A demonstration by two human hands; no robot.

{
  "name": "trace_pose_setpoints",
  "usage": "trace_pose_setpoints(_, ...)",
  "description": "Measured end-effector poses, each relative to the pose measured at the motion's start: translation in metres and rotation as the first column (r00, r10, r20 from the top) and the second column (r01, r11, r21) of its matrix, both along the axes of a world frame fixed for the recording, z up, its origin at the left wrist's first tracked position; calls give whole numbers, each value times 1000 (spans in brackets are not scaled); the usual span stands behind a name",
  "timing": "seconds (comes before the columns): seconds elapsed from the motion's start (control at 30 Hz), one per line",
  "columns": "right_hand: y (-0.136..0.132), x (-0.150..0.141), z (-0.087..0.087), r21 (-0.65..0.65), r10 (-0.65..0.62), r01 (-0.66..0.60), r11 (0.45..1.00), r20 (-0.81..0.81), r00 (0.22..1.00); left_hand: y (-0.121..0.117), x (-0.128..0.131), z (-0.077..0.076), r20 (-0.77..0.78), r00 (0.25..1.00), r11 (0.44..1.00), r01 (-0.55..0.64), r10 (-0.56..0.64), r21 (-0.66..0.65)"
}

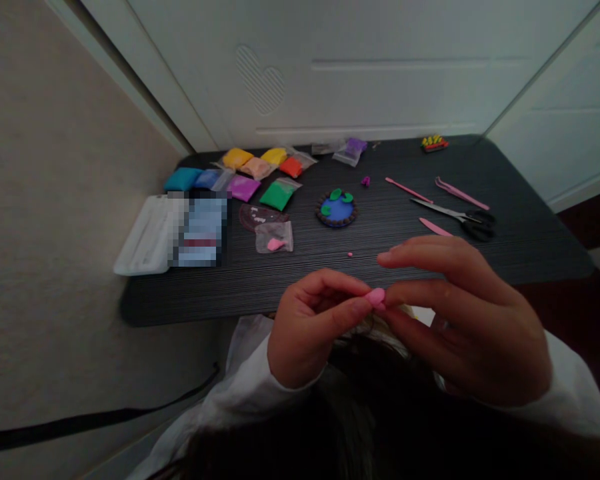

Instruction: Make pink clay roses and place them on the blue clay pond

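currently, the left hand is holding the pink clay between thumb and forefinger, and the right hand is pinching its right side, one upper finger standing clear. the clay is being held in the near middle, by the near edge of the counter. a tiny pink bit is lying just beyond it, and a round blue piece with green leaves is sitting farther off, left of the scissors. as such soft clay is probably denting easily, the left fingers should be steadying lightly while the right ones are pressing in small, even touches.
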State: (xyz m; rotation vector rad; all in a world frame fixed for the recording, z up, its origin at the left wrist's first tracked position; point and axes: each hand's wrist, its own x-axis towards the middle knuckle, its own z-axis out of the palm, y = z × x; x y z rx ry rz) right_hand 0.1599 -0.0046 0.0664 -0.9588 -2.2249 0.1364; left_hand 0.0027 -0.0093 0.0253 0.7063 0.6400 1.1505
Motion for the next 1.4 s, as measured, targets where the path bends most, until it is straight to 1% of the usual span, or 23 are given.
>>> trace_pose_setpoints(0.27,3,-2,-1,15,31,-31,999,-13,999,-1,3,-2,56,998,1000,2,-2,-16)
trace_pose_setpoints(0.47,4,0,-3,27,40,-40,999,-5,999,0,4,-3,124,992,999,29,-25,-34)
trace_pose_setpoints(0.57,3,0,-2,18,40,-40,999,-16,999,1,4,-3,161,986,997,45,-34,-64)
trace_pose_setpoints(0.73,-1,1,3,-11,38,-39,999,-88,995,1,2,-2,231,970,987,102,-72,-121)
trace_pose_setpoints(0.87,-3,2,5,-27,42,-45,999,-110,993,0,1,-2,276,954,983,146,-112,-107)
trace_pose_setpoints(0.97,-4,2,2,-68,37,-46,997,-129,991,0,1,-2,312,942,983,158,-122,-92)
trace_pose_setpoints(1.13,-6,-4,-7,-133,-7,-23,991,-217,976,0,2,-2,321,937,980,174,-136,-92)
trace_pose_setpoints(1.27,-8,-8,-12,-192,-9,-49,980,-290,957,-1,2,-2,323,934,978,192,-156,-84)
trace_pose_setpoints(1.4,-12,-9,-14,-201,-46,-33,979,-375,926,-1,2,-2,359,917,971,221,-173,-96)
